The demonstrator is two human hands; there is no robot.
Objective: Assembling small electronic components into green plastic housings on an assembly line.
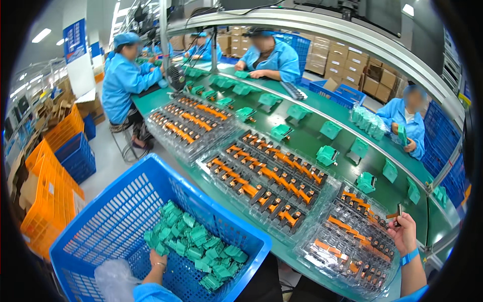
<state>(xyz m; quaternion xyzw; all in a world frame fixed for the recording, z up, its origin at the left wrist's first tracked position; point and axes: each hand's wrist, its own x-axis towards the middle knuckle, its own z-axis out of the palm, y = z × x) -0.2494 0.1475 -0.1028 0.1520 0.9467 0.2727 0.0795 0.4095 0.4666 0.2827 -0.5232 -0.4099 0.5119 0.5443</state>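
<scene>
Down in a blue plastic basket [211, 199], my left hand [158, 259] is at the near-left edge of a pile of green plastic housings [193, 239]. Its fingers are closed at one housing [161, 248], and their tips are partly hidden. My right hand [404, 235] is raised beyond the right end of the nearest clear tray [312, 247]. Between its thumb and fingers is a small dark part with an orange strip [399, 213]. Rows of similar black, copper and orange parts [274, 173] fill the clear trays on the green bench.
Green housings [330, 130] stand spaced along the green conveyor [307, 146] beyond the trays. A crumpled clear plastic bag [115, 279] lies inside the basket. Orange crates [53, 201] stand at left. Co-workers in blue [276, 60] sit across and at the far left.
</scene>
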